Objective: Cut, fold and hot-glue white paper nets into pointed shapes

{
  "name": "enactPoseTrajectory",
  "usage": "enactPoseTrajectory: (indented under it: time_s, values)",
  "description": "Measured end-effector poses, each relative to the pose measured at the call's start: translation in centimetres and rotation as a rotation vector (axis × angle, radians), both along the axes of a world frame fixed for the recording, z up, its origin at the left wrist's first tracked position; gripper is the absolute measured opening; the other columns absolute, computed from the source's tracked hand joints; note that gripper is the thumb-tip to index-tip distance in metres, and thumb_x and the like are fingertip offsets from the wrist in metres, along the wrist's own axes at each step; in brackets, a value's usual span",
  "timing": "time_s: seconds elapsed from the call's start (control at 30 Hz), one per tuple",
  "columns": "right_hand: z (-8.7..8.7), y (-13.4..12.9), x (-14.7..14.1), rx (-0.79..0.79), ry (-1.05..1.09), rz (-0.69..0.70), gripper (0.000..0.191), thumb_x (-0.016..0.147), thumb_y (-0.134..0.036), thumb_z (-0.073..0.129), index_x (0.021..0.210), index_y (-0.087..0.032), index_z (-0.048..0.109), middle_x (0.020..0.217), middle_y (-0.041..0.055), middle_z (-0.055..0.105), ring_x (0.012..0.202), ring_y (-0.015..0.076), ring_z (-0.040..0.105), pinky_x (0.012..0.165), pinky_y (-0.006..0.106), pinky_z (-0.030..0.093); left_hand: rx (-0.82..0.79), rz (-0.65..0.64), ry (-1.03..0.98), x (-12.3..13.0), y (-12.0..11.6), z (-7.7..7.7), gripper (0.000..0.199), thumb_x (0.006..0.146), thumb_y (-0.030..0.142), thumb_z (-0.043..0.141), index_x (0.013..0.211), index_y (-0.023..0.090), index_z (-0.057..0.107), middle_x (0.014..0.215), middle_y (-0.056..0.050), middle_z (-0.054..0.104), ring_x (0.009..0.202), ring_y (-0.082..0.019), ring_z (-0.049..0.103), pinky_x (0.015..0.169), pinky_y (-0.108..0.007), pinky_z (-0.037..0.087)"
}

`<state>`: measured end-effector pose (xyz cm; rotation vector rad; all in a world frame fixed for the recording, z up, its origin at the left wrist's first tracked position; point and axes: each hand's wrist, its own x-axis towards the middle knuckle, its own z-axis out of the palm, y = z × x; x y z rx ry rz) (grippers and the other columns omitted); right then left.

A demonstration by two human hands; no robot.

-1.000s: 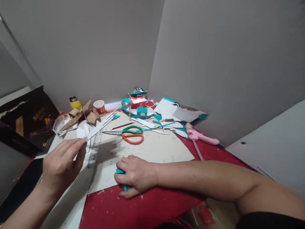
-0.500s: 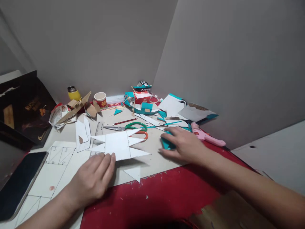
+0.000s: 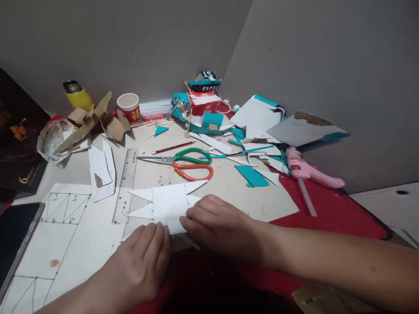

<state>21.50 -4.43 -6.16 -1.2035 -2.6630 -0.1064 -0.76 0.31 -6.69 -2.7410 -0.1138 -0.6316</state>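
A white cardboard cutout (image 3: 168,207) with pointed triangular flaps on its left and right sides lies low in front of me. My left hand (image 3: 142,257) is closed on its near left edge, fingertips on top. My right hand (image 3: 219,222) grips the near right edge with bent fingers and covers part of the right flaps. Just beyond the cutout are scissors (image 3: 193,164) with one green and one orange handle. A clear ruler (image 3: 126,187) runs along its left side. Past the scissors lies a dark red pencil (image 3: 173,147).
Teal and white scraps (image 3: 252,175) lie to the right, beside a pink glue gun (image 3: 304,170). A paper cup (image 3: 128,109), a yellow bottle (image 3: 78,97) and torn cardboard (image 3: 87,126) stand at the back left. A drawn paper sheet (image 3: 42,248) and a phone (image 3: 16,244) are at left.
My right hand has left the teal scrap on the right and come over to the cutout's near right edge. The cutout sits closer to me, and the view has shifted.
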Motion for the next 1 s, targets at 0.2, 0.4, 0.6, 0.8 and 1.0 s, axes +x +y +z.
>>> enactPoseTrajectory:
  time_s: [0.2,0.4,0.6,0.8,1.0]
  values:
    - [-1.7,-0.3,0.0,0.106,0.117,0.033,0.019,0.091,-0.009,0.046,0.081,-0.012,0.062,0.069,0.0035,0.058,0.063,0.0155,0.046,0.059,0.032,0.034,-0.105,0.011,0.013,-0.4,-0.2,-0.3,0.027,0.081,0.0,0.043,0.098,0.0,0.064,0.092,-0.018,0.072,0.085,-0.029,0.066,0.071,-0.041,0.057]
    - [-1.6,-0.7,0.3,0.077,0.154,0.074,0.018,0.09,-0.007,0.046,0.093,-0.008,0.063,0.081,0.0096,0.064,0.072,0.0183,0.054,0.065,0.034,0.042,-0.205,0.053,0.059,-0.7,0.3,0.6,0.028,0.085,0.003,0.042,0.104,0.002,0.063,0.101,-0.018,0.07,0.097,-0.03,0.063,0.082,-0.043,0.051]
    - [-1.1,-0.8,0.7,-0.019,0.158,0.092,0.021,0.089,-0.012,0.045,0.09,-0.012,0.066,0.089,0.012,0.066,0.076,0.0228,0.055,0.068,0.038,0.042,-0.377,0.148,0.218,-2.1,2.1,5.4,0.034,0.096,0.024,0.032,0.096,0.016,0.065,0.084,-0.007,0.071,0.075,-0.02,0.063,0.07,-0.033,0.051]
    - [-0.7,-0.7,0.8,-0.013,0.155,0.087,0.021,0.088,-0.015,0.046,0.083,-0.016,0.067,0.083,0.0113,0.064,0.07,0.0225,0.051,0.066,0.039,0.042,-0.337,0.164,0.325,-2.0,1.1,5.6,0.029,0.094,0.02,0.038,0.096,0.017,0.066,0.097,-0.007,0.072,0.087,-0.021,0.064,0.078,-0.033,0.051]
    - [-0.8,-0.6,0.8,-0.012,0.17,0.109,0.023,0.087,-0.014,0.045,0.08,-0.017,0.067,0.08,0.0112,0.063,0.068,0.0226,0.049,0.066,0.041,0.043,-0.231,0.118,0.164,-0.2,0.5,2.9,0.037,0.093,0.011,0.028,0.088,0.011,0.064,0.1,-0.016,0.07,0.096,-0.026,0.062,0.079,-0.04,0.051]
